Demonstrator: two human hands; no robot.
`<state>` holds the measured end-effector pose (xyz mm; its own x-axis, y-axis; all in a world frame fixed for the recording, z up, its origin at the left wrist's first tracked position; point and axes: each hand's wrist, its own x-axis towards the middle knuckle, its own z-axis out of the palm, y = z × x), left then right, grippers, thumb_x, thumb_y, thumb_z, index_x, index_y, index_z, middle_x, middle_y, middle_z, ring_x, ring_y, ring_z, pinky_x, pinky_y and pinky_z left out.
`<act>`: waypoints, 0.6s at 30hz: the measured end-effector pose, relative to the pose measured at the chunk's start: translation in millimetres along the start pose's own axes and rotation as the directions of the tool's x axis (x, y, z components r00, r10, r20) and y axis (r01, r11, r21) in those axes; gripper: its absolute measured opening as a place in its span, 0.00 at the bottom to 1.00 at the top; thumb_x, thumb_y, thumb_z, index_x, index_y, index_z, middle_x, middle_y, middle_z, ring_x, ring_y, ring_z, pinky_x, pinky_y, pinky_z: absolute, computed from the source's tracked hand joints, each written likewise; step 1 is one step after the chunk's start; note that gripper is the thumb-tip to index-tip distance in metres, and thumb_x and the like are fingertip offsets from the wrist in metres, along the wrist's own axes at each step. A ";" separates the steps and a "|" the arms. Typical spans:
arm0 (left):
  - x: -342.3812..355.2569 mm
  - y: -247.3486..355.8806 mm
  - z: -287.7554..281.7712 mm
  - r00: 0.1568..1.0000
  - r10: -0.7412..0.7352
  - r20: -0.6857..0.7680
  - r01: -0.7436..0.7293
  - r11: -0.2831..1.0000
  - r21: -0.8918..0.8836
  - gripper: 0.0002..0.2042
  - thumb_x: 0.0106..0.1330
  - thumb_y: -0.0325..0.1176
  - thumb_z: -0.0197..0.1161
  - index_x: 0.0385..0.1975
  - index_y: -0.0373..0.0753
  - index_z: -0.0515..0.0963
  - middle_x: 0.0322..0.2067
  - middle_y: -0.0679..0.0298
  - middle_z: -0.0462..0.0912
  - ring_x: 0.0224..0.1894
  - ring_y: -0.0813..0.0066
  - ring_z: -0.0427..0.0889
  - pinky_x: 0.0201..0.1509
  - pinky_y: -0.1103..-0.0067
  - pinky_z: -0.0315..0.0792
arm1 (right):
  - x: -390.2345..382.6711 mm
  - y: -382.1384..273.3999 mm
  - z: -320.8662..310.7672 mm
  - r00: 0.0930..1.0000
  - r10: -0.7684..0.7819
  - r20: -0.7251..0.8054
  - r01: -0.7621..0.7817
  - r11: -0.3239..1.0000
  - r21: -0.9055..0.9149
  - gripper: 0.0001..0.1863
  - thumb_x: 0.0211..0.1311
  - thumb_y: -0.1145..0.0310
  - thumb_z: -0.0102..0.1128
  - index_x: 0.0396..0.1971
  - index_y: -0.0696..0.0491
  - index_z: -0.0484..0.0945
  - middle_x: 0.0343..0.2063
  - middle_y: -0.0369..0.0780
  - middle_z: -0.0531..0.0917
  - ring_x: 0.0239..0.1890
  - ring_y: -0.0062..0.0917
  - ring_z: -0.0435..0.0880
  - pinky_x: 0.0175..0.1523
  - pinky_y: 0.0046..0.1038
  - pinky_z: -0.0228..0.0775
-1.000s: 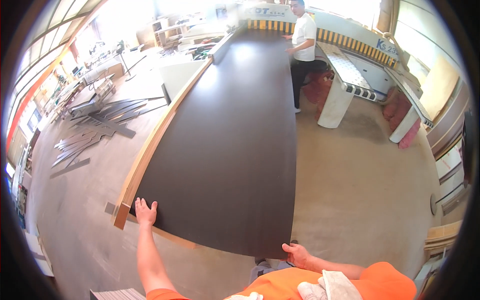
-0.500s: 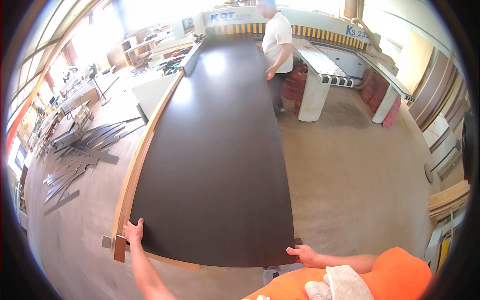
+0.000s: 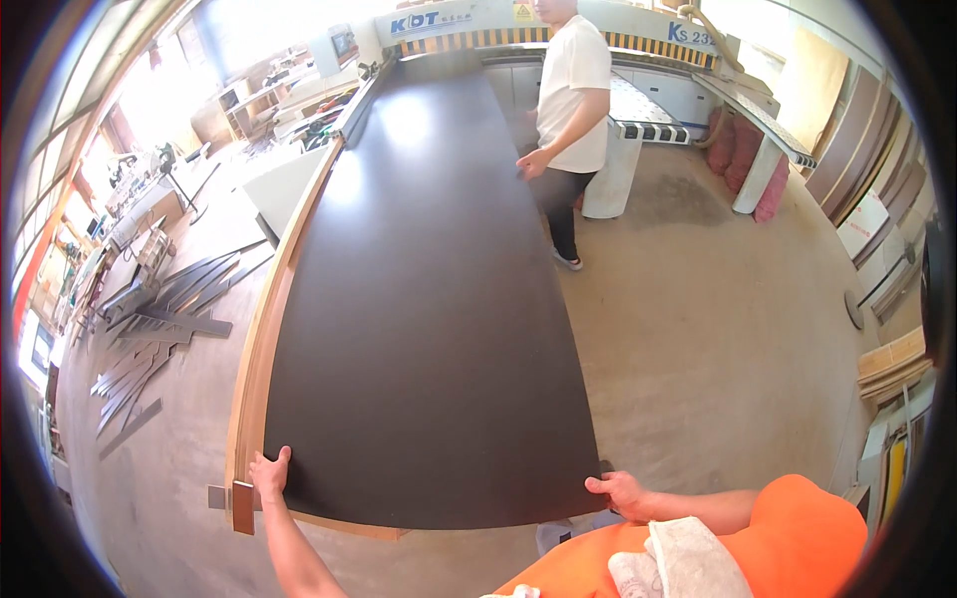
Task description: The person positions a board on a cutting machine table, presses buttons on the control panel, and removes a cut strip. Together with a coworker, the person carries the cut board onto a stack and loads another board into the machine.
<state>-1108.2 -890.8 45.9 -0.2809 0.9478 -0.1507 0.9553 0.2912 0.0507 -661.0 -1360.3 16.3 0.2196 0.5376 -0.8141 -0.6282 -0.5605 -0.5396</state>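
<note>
From my station I note the black panel (image 3: pixel 429 299) lying lengthwise beside the wooden rail (image 3: pixel 255 389), presumably for alignment. The right hand (image 3: pixel 620 490) is clamped on its near right corner, apparently supporting it; the left hand (image 3: pixel 269 473) touches the near left, grip indeterminable.

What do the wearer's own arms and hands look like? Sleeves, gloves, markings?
Left hand and right hand: five-fingered, no gloves. Left forearm and right forearm: uncovered, no watch or cable visible. Right arm has a bright orange sleeve, ending above the forearm; left sleeve is out of frame.
</note>
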 end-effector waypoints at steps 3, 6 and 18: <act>-24.0 11.0 -0.5 0.998 0.066 0.007 -0.066 0.998 -0.013 0.51 0.56 0.68 0.61 0.68 0.30 0.58 0.63 0.38 0.65 0.68 0.45 0.62 0.71 0.62 0.59 | -9.6 -6.7 -15.4 0.999 -0.024 -0.043 0.028 0.995 0.101 0.22 0.66 0.58 0.61 0.49 0.61 0.77 0.42 0.41 0.85 0.42 0.28 0.83 0.50 0.33 0.74; -49.1 14.5 9.5 0.992 0.117 -0.037 -0.118 0.993 -0.026 0.51 0.55 0.68 0.62 0.68 0.30 0.59 0.61 0.38 0.68 0.65 0.44 0.66 0.69 0.61 0.61 | -5.3 1.3 -54.0 0.997 -0.023 -0.079 0.031 0.995 0.095 0.22 0.65 0.57 0.61 0.49 0.61 0.78 0.42 0.41 0.85 0.42 0.28 0.83 0.49 0.32 0.74; -223.5 24.4 41.9 0.969 0.239 -0.063 -0.246 0.908 -0.340 0.43 0.55 0.47 0.72 0.63 0.23 0.63 0.61 0.40 0.69 0.65 0.46 0.67 0.70 0.65 0.60 | -44.5 -20.5 -212.3 0.938 -0.206 -0.279 0.217 0.976 0.009 0.18 0.59 0.54 0.62 0.38 0.55 0.81 0.30 0.36 0.84 0.29 0.24 0.80 0.32 0.28 0.68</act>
<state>-1018.3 -1101.0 39.4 -0.0497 0.9962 -0.0719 0.9052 0.0753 0.4184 -499.4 -1506.5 18.1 0.5437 0.4435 -0.7125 -0.5727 -0.4246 -0.7013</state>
